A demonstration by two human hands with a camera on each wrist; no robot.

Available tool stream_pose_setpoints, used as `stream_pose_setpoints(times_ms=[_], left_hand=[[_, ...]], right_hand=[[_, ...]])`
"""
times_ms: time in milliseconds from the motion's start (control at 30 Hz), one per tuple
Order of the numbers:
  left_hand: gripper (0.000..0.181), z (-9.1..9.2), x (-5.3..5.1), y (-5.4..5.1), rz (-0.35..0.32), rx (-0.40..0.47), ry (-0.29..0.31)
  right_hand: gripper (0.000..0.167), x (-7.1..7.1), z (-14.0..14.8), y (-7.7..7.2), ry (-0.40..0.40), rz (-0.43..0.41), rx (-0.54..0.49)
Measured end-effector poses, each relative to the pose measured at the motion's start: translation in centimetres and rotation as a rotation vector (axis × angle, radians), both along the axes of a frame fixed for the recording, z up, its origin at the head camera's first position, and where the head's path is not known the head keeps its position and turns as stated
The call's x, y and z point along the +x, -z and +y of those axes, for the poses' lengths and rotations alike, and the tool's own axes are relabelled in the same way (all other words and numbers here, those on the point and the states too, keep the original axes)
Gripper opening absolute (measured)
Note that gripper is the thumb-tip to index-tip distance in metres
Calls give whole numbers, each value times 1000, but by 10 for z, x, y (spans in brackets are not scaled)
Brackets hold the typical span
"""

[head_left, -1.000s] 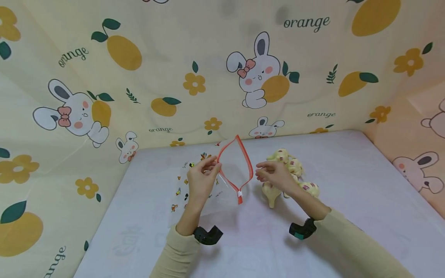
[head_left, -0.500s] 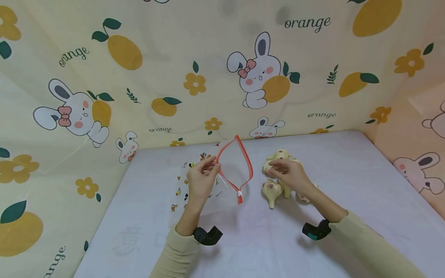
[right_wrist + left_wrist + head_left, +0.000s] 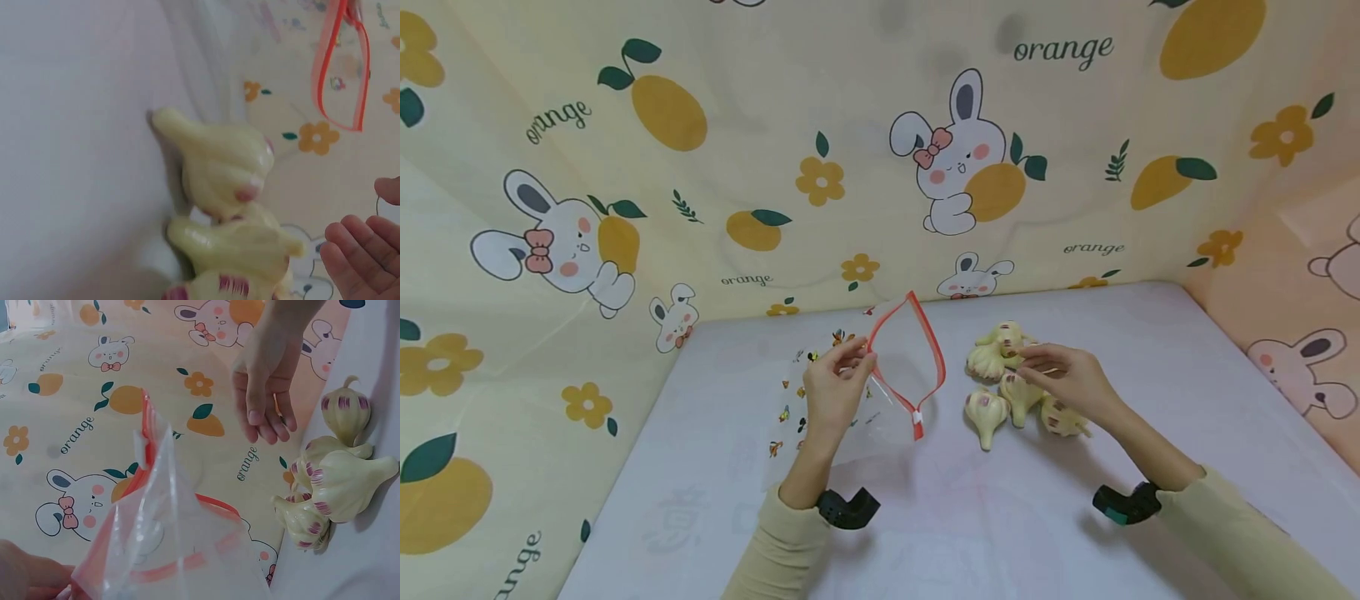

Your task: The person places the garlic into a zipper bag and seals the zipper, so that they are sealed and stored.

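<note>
My left hand (image 3: pixel 835 385) pinches the red zip edge of a clear zip bag (image 3: pixel 930 331) printed with small cartoon figures. Its mouth gapes toward the right, and a white slider (image 3: pixel 917 418) sits at the near end. Over a cluster of several garlic bulbs (image 3: pixel 987 414), pale with purple patches, hovers my right hand (image 3: pixel 1072 379). Nothing lies between its loosely bent fingers. In the left wrist view that right hand (image 3: pixel 269 394) appears apart from the garlic bulbs (image 3: pixel 350 484). The right wrist view has garlic bulbs (image 3: pixel 228 169) beside the fingers (image 3: pixel 362 256).
A white cloth (image 3: pixel 955 533) covers the table. Behind it and at the sides hangs a yellow printed curtain (image 3: pixel 850 100) with rabbits and oranges. Each wrist carries a black camera mount, such as the left one (image 3: pixel 848 508).
My right hand has moved right, from beside the bag's mouth back over the garlic, uncovering more bulbs. The left hand and the bag have stayed in place.
</note>
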State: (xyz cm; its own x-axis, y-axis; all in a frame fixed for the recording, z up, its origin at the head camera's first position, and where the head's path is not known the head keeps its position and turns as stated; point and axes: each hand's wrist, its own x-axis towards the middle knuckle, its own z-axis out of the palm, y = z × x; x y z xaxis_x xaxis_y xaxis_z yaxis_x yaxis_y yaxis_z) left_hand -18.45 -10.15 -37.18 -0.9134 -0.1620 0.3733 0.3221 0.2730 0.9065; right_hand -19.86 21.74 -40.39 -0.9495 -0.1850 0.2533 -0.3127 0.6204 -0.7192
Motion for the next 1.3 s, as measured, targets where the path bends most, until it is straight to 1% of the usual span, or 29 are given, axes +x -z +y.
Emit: stream_pose_setpoints(times_ms=[200, 433, 600, 700, 800, 1000, 1300], left_hand=[[24, 0, -1, 1, 3, -4, 2], [24, 1, -1, 1, 0, 5, 3], [23, 1, -1, 1, -6, 9, -1], [24, 1, 0, 0, -7, 10, -1], [23, 0, -1, 1, -6, 7, -4], [23, 1, -2, 3, -8, 0, -12], [24, 2, 0, 1, -8, 6, -4]], right_hand=[[31, 2, 15, 5, 26, 1, 24], [31, 9, 29, 8, 41, 28, 17], [34, 12, 39, 12, 41, -27, 47], [38, 13, 44, 15, 44, -71, 81], [43, 15, 47, 18, 49, -96, 102], [51, 18, 52, 24, 40, -137, 94], [56, 21, 57, 35, 24, -181, 95]])
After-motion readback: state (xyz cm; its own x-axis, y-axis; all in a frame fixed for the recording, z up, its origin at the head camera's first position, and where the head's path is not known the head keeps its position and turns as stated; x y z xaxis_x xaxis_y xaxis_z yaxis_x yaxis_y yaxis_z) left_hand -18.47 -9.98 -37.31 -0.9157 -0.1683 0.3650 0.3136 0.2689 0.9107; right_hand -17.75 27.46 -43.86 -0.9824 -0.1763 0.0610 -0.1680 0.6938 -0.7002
